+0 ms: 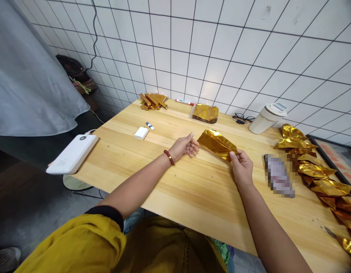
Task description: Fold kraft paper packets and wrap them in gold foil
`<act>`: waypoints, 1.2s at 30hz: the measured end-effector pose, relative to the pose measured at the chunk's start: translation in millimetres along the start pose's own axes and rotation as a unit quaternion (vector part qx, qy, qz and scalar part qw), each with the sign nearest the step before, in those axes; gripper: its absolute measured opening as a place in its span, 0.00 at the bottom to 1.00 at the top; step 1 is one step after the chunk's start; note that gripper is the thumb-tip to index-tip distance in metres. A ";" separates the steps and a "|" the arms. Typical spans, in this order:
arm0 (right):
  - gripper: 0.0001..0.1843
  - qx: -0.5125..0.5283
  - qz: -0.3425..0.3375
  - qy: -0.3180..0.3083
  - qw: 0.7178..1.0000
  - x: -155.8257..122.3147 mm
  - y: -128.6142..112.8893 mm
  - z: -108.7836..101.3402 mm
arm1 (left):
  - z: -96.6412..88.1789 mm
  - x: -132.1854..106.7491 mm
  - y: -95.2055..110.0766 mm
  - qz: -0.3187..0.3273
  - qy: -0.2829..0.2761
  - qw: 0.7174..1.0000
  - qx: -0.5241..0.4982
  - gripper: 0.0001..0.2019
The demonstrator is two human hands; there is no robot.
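My right hand (pixel 242 167) pinches one end of a folded piece of shiny gold foil paper (pixel 216 144), thumb on top. The foil piece is long, creased and held a little above the wooden table. My left hand (pixel 184 148), with a red bead bracelet at the wrist, is just left of the foil's other end. Its fingers are partly curled and apart, and nothing shows in them. Behind the hands lies a stack of flat gold foil sheets (pixel 205 113). Along the right side runs a pile of folded gold foil pieces (pixel 320 170).
On the wooden table (pixel 152 167) are a white power bank (pixel 74 153), a small white box (pixel 141 133), a blue-white stick (pixel 150 126), gold strips (pixel 154 101), a marker (pixel 184 102), eyeglasses (pixel 242 118), a cream tumbler (pixel 267 118) and a pixelated item (pixel 279 176). A tiled wall stands behind.
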State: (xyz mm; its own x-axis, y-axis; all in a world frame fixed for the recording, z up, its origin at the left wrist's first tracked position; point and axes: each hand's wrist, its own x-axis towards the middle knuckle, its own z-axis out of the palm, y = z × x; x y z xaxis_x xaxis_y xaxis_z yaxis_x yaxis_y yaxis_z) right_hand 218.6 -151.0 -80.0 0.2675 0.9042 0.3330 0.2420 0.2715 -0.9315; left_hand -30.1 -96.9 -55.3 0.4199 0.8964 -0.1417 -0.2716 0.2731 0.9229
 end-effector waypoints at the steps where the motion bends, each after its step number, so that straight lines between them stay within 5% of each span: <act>1: 0.17 0.026 0.018 0.006 0.999 1.3 0.5 0.1 | -0.2 -0.1 -0.8 0.003 -0.003 1.000 0.006 0.33; 10: 0.18 0.096 0.030 0.009 0.995 4.5 5.6 0.1 | -0.8 -4.6 -5.5 0.016 -0.064 0.997 0.047 0.33; 15: 0.13 0.053 -0.041 -0.024 0.997 1.3 10.2 -1.0 | -0.4 -4.6 -5.9 -0.026 -0.127 0.991 0.013 0.34; 18: 0.08 -0.050 -0.151 -0.029 0.987 -1.2 7.6 -2.7 | -1.3 -0.4 -6.9 -0.060 -0.123 0.991 -0.007 0.37; 24: 0.12 -0.311 -0.426 -0.114 0.842 -9.1 -16.4 -2.3 | -4.1 3.6 -4.8 -0.065 -0.087 0.991 -0.082 0.38; 30: 0.15 -0.372 -0.488 -0.148 0.776 -16.9 -25.5 4.4 | -1.6 -0.3 -8.6 -0.009 -0.066 0.990 -0.124 0.19; 33: 0.16 -0.368 -0.478 -0.172 0.779 -18.4 -24.2 8.4 | -0.7 1.5 -10.9 0.014 -0.029 0.988 -0.151 0.14; 36: 0.33 -0.326 -0.402 -0.156 0.841 -17.3 -19.2 11.5 | -1.8 3.5 -9.4 0.035 0.005 0.981 -0.189 0.11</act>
State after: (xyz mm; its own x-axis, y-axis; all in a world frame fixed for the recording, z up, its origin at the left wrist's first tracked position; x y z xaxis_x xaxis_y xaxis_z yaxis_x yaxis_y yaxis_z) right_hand 198.6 -168.1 -69.5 -0.4598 0.5846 0.6685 0.7155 0.6898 -0.1111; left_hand -27.6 -95.7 -65.2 0.3813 0.9203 -0.0871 -0.6026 0.3189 0.7316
